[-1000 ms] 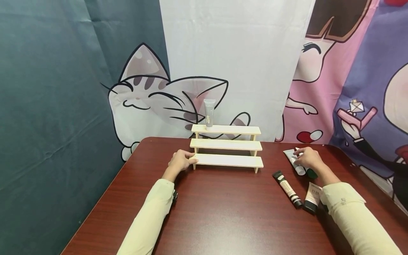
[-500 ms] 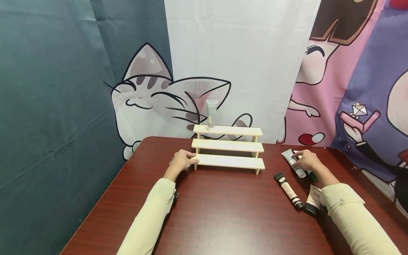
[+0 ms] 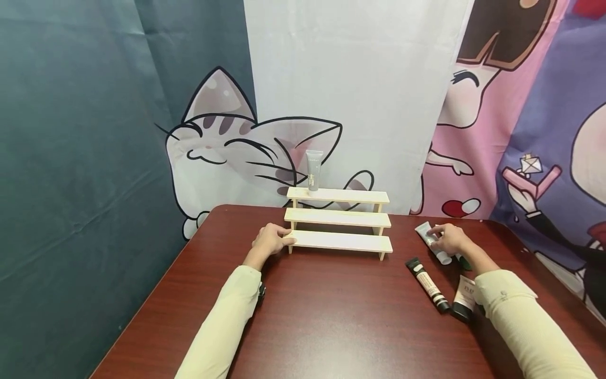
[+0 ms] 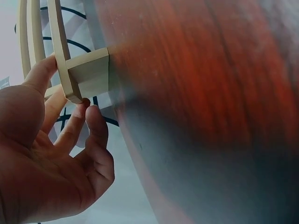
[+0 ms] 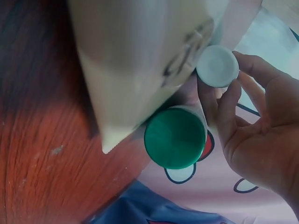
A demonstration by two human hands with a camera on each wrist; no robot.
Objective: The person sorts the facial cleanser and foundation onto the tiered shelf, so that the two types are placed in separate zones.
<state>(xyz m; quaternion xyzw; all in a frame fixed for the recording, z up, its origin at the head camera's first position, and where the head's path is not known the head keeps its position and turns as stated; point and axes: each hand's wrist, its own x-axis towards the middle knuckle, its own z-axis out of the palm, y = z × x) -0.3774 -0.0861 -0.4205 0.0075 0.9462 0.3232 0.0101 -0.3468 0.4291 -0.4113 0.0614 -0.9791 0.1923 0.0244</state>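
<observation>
At the left end of a pale wooden three-step display stand [image 3: 338,240], my left hand [image 3: 267,241] grips the lowest shelf, thumb on top. The left wrist view shows its fingers below the shelf end [image 4: 70,88]. A grey squeeze tube [image 3: 313,171] stands upright on the top shelf, towards the left. On the right of the table, my right hand [image 3: 452,239] pinches a light grey squeeze tube [image 3: 424,230] lying with its white cap [image 5: 217,66] towards me. Beside it, partly under the hand, is a tube with a green cap [image 5: 175,137].
A black-and-cream tube [image 3: 428,284] and a beige tube with a black cap [image 3: 466,295] lie nearer me on the dark red wooden table [image 3: 331,321]. A cartoon-printed cloth [image 3: 379,95] hangs behind the table.
My right hand and the light grey tube have shifted slightly left, away from the green-capped tube. The left hand keeps its grip on the stand; the head view has shifted a little.
</observation>
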